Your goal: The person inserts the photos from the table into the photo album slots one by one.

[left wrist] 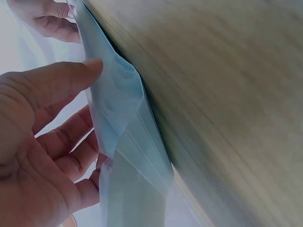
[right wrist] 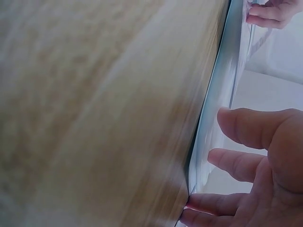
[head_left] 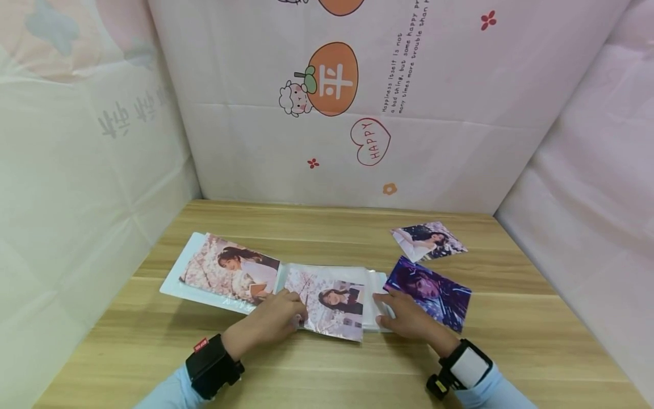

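Photo album (head_left: 377, 281) lay spread on the wooden table (head_left: 337, 375), the left hand's (head_left: 271, 318) loosely bent, unclenched fingers touching the page beside the middle blossom photo (head_left: 332, 309), while the right hand (head_left: 409, 318), fingers extended and grasping nothing, touched its right end near the purple photo (head_left: 436, 292).

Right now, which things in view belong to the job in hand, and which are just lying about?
In use: left hand, right hand, album, left photo, middle photo.

Lying about: purple photo, far photo; both loose on the table, though perhaps part of the job.
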`<state>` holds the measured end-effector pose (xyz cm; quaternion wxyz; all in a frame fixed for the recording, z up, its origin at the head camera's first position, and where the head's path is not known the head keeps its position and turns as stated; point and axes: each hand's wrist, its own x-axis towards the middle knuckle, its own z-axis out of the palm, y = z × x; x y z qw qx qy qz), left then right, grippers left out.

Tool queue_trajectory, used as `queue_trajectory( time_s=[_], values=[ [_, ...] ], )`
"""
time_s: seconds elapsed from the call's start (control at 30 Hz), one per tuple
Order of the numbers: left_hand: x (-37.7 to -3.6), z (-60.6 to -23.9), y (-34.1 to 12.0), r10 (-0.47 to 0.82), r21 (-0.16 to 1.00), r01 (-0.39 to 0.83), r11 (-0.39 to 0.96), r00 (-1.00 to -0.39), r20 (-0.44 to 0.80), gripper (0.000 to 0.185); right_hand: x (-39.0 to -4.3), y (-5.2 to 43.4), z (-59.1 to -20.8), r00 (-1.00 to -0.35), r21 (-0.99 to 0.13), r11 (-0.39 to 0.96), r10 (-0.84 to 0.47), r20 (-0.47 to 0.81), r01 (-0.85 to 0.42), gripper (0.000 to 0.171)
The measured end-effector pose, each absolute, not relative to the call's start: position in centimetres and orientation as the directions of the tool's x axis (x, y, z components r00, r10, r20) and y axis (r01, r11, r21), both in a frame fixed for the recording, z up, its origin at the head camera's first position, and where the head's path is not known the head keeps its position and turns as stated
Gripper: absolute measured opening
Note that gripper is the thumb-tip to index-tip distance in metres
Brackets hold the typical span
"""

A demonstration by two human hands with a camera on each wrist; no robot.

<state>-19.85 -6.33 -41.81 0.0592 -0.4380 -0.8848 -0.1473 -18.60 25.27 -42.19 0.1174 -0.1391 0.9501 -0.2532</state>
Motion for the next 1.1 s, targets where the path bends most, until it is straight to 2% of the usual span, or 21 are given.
queue_trajectory(
  time_s=[0.23, 0.63, 0.9, 1.1],
  values=[
    [-19.8, -41.8, -6.3, 0.743, 0.223, 0.799, 0.558, -0.601, 0.292, 0.017, -18.5, 25.3, -42.2, -0.933, -0.520, 0.827, -0.330, -0.146, -0.212, 0.048],
    [-19.6, -41.1, -6.2, 0.654, 0.349, 0.788, 0.507, -0.616, 0.440, 0.023, -18.5, 25.3, -42.2, -0.935, -0.527, 0.827, -0.320, -0.154, -0.197, 0.048],
    [-19.2, -40.6, -6.2, 0.582, 0.428, 0.743, 0.515, -0.669, 0.462, 0.031, -18.6, 25.3, -42.2, -0.938, -0.528, 0.828, -0.311, -0.155, -0.187, 0.048],
    [-19.2, -40.3, -6.3, 0.477, 0.484, 0.694, 0.534, -0.719, 0.506, 0.041, -18.5, 25.2, -42.3, -0.939, -0.517, 0.836, -0.305, -0.162, -0.183, 0.047]
  ],
)
